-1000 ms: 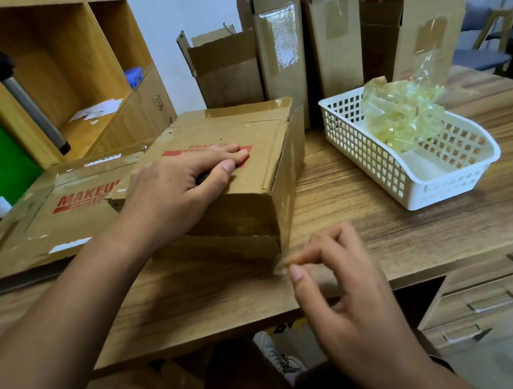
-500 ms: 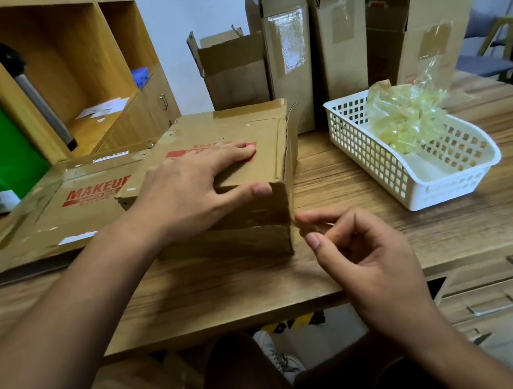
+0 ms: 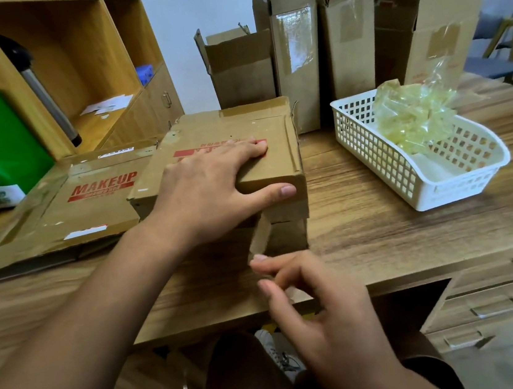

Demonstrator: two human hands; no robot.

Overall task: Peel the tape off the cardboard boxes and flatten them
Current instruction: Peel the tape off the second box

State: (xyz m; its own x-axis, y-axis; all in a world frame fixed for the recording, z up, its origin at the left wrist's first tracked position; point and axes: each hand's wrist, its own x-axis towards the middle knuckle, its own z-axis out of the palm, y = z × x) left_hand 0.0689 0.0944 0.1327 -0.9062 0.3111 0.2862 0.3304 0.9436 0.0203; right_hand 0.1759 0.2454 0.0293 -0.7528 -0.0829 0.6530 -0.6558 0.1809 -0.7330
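Left hand (image 3: 213, 193) is flat on top of the box (image 3: 234, 126), fingers spread across the red print, thumb hooked over the front edge near the right corner. Arm comes in low from the left. Right hand (image 3: 324, 312) sits just in front of the box, below that thumb. Its fingers are curled and it pinches the loose end of a strip of clear tape (image 3: 260, 237). The strip runs up taut from the fingertips to the box's front face, where the other end is stuck by the flap seam. The box is plain brown cardboard, kinda worn, closed up, and sits near the front of the desk (image 3: 382, 227). Its left side overlaps a flat box (image 3: 89, 208) printed MAKEUP. To the right there's a white basket (image 3: 461, 188) with a wad (image 3: 413, 113) of crumpled yellowish tape in it. Behind, tall boxes (image 3: 298, 69) stand upright with their flaps open, tape patches on them.
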